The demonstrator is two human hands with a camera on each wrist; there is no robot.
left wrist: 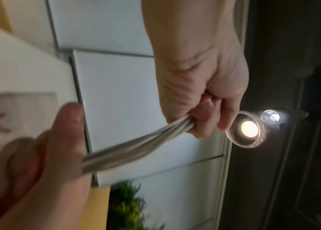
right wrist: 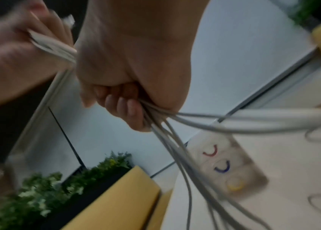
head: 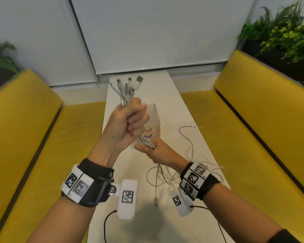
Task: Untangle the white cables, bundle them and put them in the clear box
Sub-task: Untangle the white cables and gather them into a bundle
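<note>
Left hand (head: 128, 120) and right hand (head: 157, 151) each grip the thin, limp white plastic cables (head: 125, 90), which look light and slippery, best held near the plugs.

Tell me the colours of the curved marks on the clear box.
Red, blue and yellow marks on the clear box; clearest in the right wrist view.

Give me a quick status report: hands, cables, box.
Left hand fists the white cables below their plugs; right hand grips them lower down. Loose ends trail on the table. Clear box behind hands, unobstructed.
</note>
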